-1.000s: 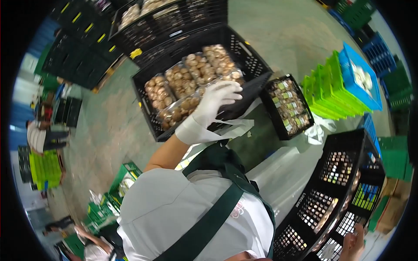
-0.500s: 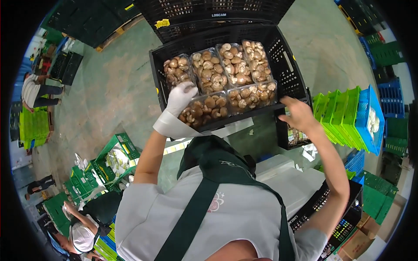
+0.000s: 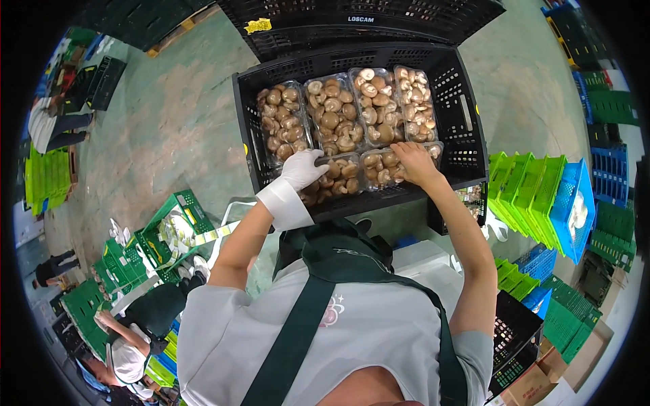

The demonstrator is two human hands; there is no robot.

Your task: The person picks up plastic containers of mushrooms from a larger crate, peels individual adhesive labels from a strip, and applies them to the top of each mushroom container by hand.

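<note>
Clear mushroom punnets in black crate

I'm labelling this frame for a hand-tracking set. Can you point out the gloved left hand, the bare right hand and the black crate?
gloved left hand [image 3: 302, 169]: head view, on the back of the white glove.
bare right hand [image 3: 411, 162]: head view, on the back of the hand.
black crate [image 3: 462, 115]: head view, on its right perforated wall.
</note>
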